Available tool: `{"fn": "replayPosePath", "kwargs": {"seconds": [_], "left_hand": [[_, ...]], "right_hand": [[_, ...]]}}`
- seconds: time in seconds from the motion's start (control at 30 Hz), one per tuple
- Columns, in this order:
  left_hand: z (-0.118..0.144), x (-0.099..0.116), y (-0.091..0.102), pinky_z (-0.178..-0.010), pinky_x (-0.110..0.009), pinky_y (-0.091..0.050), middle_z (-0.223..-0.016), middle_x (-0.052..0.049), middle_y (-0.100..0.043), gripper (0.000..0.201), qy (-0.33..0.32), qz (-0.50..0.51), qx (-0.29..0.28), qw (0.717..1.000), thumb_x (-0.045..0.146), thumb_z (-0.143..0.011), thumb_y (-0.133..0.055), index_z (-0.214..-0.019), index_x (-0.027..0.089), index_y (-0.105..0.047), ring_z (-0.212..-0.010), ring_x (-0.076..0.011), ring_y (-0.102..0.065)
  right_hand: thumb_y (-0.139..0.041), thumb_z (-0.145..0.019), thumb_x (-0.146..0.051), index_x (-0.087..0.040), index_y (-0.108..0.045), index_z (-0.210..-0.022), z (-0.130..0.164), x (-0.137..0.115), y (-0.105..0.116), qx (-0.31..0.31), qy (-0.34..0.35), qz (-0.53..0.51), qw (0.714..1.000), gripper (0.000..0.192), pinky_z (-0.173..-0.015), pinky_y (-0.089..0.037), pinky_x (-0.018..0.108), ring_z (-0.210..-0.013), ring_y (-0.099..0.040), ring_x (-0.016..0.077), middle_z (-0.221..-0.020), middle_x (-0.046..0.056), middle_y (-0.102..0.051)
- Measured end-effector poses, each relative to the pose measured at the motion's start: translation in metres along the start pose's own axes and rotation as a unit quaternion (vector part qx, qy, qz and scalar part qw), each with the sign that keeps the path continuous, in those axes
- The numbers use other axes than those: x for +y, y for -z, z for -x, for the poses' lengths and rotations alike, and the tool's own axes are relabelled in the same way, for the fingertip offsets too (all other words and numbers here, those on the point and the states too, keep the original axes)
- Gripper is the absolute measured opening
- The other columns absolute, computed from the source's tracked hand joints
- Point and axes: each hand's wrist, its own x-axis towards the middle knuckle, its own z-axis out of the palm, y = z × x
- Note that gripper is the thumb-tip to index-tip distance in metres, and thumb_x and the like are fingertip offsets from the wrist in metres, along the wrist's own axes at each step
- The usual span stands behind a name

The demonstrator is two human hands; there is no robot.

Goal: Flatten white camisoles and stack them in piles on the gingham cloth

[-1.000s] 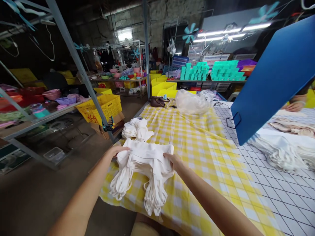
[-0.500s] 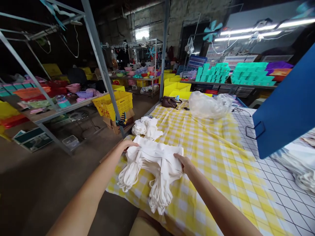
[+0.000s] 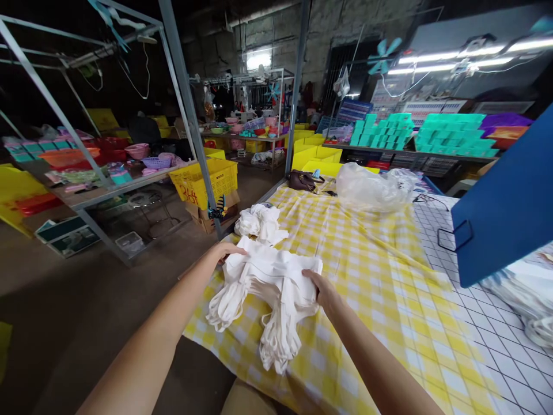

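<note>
A stack of white cloth tote bags (image 3: 270, 271) lies near the table's front left corner, its looped handles drooping toward me in two bunches. My left hand (image 3: 227, 252) grips the stack's far left end, fingers partly hidden behind it. At the right end, my right hand (image 3: 322, 286) is closed on the edge, thumb on top and fingers tucked out of sight. Just behind the stack sits a crumpled heap of white cloth (image 3: 261, 223).
A yellow checked cloth (image 3: 358, 276) covers the table. Toward the back are a dark handbag (image 3: 302, 180) and a clear plastic bag (image 3: 371, 187). A blue panel (image 3: 505, 213) with a handle stands at right. Left of a metal post (image 3: 203, 155) is a yellow crate (image 3: 207, 181).
The view has turned slightly left, so the surroundings appear farther right. Both hands keep hold of the stack, which has barely moved.
</note>
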Motion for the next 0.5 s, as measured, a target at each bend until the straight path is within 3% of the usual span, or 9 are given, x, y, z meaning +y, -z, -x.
{"fn": "replayPosePath", "kwargs": {"seconds": [0.23,0.5], "left_hand": [[0.005,0.005,-0.004,-0.057,-0.029,-0.044,-0.066,-0.006,-0.062,0.042,-0.025,-0.001,0.007,1.0,0.047,-0.047,-0.075,-0.067,0.016,-0.058,-0.073,-0.025,-0.061],[0.01,0.007,-0.006,-0.054,-0.03,-0.047,-0.068,-0.008,-0.065,0.042,-0.085,0.041,0.03,0.995,0.04,-0.043,-0.079,-0.071,0.014,-0.06,-0.072,-0.0274,-0.063]], "right_hand": [[-0.061,-0.069,-0.024,-0.014,-0.062,-0.093,-0.001,0.002,0.005,-0.01,0.007,-0.019,1.0,0.026,-0.069,-0.053,0.029,-0.078,-0.064,0.0204,-0.083,0.009,-0.069],[-0.063,-0.07,-0.027,-0.012,-0.061,-0.09,-0.006,0.005,0.016,-0.007,0.015,-0.004,1.0,0.025,-0.067,-0.054,0.033,-0.072,-0.065,0.0214,-0.074,0.009,-0.068]]}}
